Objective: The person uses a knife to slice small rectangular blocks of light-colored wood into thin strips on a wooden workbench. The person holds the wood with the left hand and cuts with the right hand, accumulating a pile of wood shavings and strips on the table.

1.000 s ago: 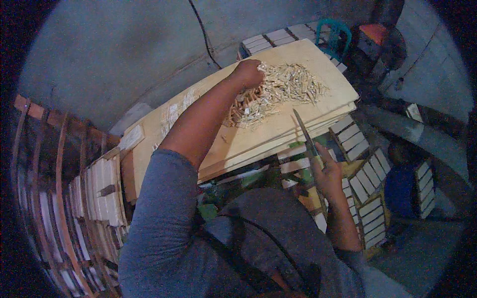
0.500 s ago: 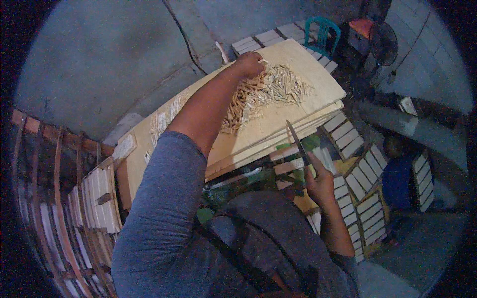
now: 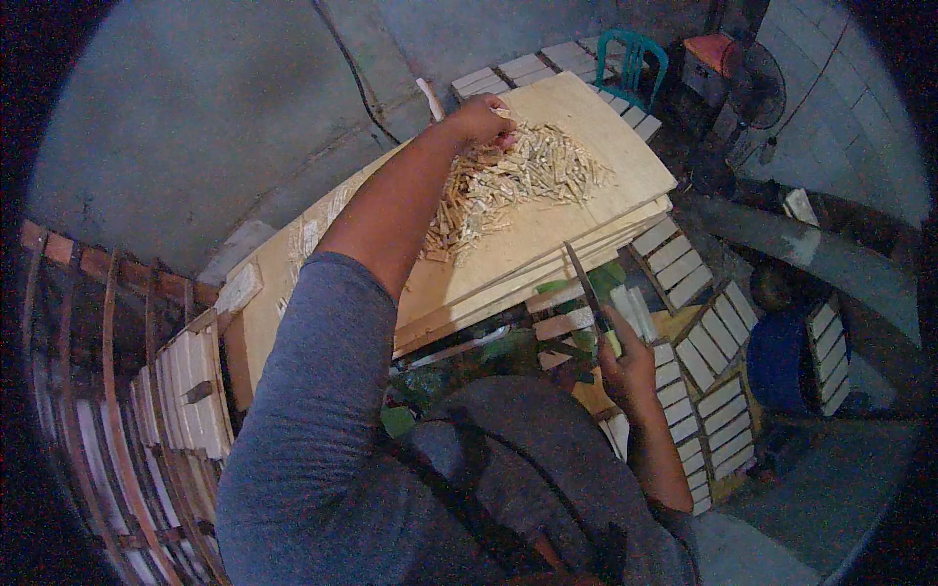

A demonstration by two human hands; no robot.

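My left hand (image 3: 481, 121) reaches over the far side of a heap of small wood sticks (image 3: 567, 164), some pale and some brown. Its fingers are curled together, with a small pale wood piece (image 3: 501, 111) showing at them. The heap lies on a light plywood board (image 3: 625, 156), the top one of a stack. Low on the right, my right hand (image 3: 628, 366) is closed round the handle of a knife (image 3: 584, 280). The blade points up and away, just off the board's near edge.
Racks of pale wood blocks (image 3: 725, 430) stand to the right, beside a blue drum (image 3: 782, 361). Beyond the board are a teal chair (image 3: 633, 68) and a fan (image 3: 760, 88). Wooden slats (image 3: 112, 391) rise on the left. A white stick-like object (image 3: 430, 100) stands behind the board.
My left hand has shifted slightly left, and its fingers have turned lower against the heap. My right hand still holds the knife in nearly the same place. The whole view has shifted a little.
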